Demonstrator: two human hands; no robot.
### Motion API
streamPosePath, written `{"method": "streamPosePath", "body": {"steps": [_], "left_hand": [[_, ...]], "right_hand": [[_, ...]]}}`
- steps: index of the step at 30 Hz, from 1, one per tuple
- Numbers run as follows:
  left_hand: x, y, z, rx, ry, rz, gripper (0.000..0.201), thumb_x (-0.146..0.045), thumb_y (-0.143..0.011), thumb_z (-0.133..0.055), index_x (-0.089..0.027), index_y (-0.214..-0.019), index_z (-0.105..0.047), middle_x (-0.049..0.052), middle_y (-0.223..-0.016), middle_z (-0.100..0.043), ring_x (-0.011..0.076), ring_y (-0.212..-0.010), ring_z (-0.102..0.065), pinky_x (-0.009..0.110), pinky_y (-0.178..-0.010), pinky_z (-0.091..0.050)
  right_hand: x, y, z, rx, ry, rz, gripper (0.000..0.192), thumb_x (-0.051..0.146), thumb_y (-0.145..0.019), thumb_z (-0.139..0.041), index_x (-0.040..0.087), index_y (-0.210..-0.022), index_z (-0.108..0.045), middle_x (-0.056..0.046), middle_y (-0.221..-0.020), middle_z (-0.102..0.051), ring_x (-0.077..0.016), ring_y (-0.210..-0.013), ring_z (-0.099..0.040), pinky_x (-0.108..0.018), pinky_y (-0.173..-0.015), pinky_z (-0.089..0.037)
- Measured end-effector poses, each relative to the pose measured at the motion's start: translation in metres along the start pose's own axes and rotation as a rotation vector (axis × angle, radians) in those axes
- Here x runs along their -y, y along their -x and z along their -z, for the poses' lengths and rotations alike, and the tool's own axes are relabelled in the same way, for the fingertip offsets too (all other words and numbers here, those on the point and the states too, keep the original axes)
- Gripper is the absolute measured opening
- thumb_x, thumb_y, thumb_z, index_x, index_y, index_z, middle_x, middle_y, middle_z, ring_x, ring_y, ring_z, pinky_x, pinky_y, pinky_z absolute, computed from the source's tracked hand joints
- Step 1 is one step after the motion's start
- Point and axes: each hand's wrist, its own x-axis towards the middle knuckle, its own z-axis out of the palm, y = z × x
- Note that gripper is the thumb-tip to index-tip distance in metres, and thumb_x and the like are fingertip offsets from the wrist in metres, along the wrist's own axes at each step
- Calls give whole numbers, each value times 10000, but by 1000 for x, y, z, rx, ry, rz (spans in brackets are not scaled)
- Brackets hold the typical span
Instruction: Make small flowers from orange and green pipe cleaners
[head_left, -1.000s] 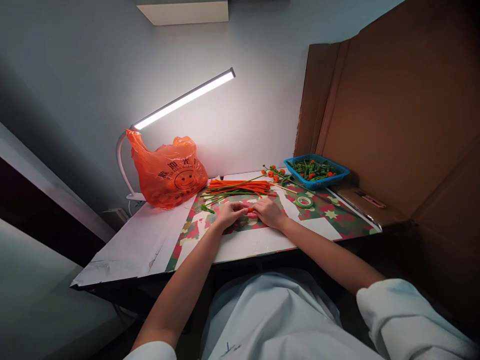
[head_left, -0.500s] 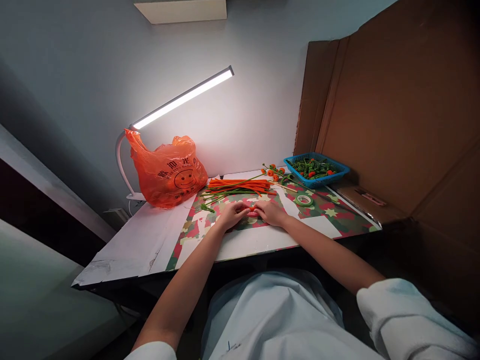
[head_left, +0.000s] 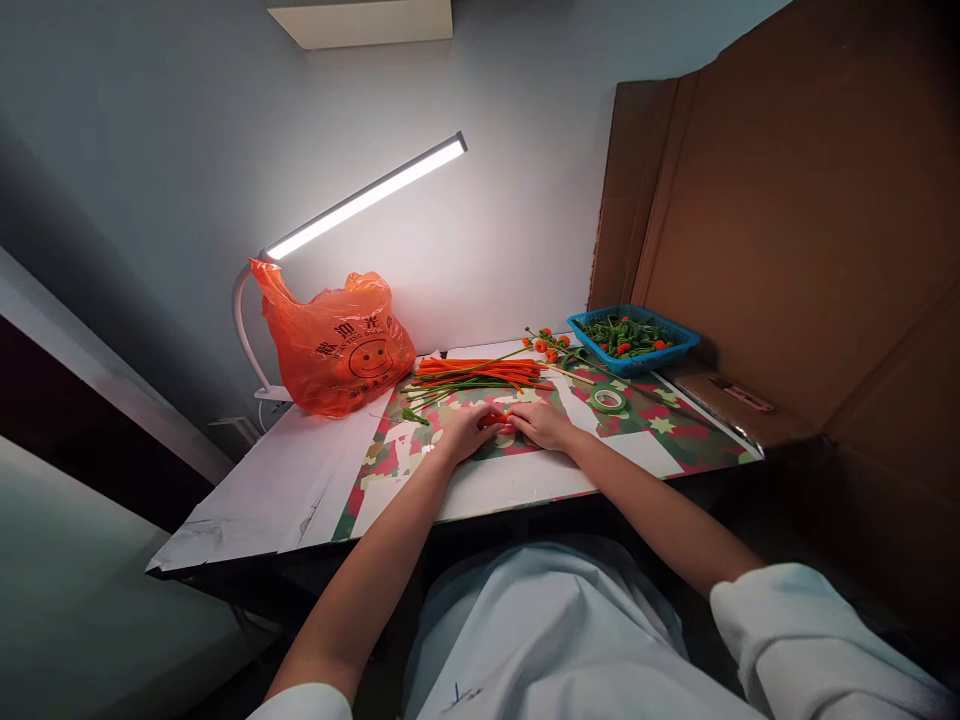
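Close together over the patterned table mat, both hands pinch a short orange chenille stem (head_left: 493, 420). My left hand (head_left: 465, 433) has its fingers closed on the left end. My right hand (head_left: 547, 427) grips the right end between bent fingertips. Fingers hide much of the piece, so its exact shape cannot be made out. Just beyond the hands lies a bundle of orange chenille stems (head_left: 480, 368), with green stems (head_left: 469, 383) along its near side. A small green twisted piece (head_left: 415, 416) rests left of my left hand.
A roll of green tape (head_left: 607, 401) lies right of my hands. Behind it are orange flowers on stems (head_left: 551, 348) and a blue basket (head_left: 621, 368) of green and orange pieces. An orange plastic bag (head_left: 337, 350) stands at left beneath a lit lamp (head_left: 367, 197). Cardboard (head_left: 787, 230) walls the right side.
My left hand has shifted and turned slightly, and more of the orange piece shows between the fingers. My right hand has barely moved. The other things lie as before.
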Motion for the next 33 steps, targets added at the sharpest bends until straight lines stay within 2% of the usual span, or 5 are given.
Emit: {"method": "streamPosePath", "body": {"steps": [6,12,21,28,33], "left_hand": [[-5,0,0,61,-39,3,208,-324,-870,-497,-200,-912,-658,36,-789,-667,155,-687,-557,245,-638,-404],[-8,0,-1,82,-76,28,257,-338,-894,-448,-211,-934,-668,40,-809,-669,164,-705,-556,245,-643,-385],[-12,-4,-2,151,98,123,275,-354,-875,-454,-178,-889,-665,3,-678,-606,142,-628,-502,239,-606,-366],[-12,-4,-5,142,-37,137,279,-371,-877,-446,-188,-709,-572,15,-627,-554,150,-605,-473,252,-556,-303],[-10,-5,-5,129,-39,147,272,-370,-872,-485,-197,-670,-540,14,-600,-528,157,-586,-469,261,-541,-294]], "right_hand": [[6,0,1,-48,42,22,179,187,-909,-498,164,-766,-603,-27,-742,-626,-130,-670,-496,-233,-611,-311],[12,3,4,-76,118,41,168,157,-901,-508,158,-772,-615,-47,-775,-644,-141,-693,-520,-246,-636,-325],[8,2,4,-35,236,129,186,184,-924,-489,148,-799,-623,-76,-829,-662,-163,-761,-559,-265,-701,-351],[4,3,-1,-4,86,23,125,198,-926,-484,186,-965,-602,-49,-879,-677,-155,-752,-583,-242,-644,-349],[5,3,-1,13,100,11,135,194,-929,-459,195,-925,-594,-45,-859,-676,-160,-732,-576,-242,-617,-336]]}}
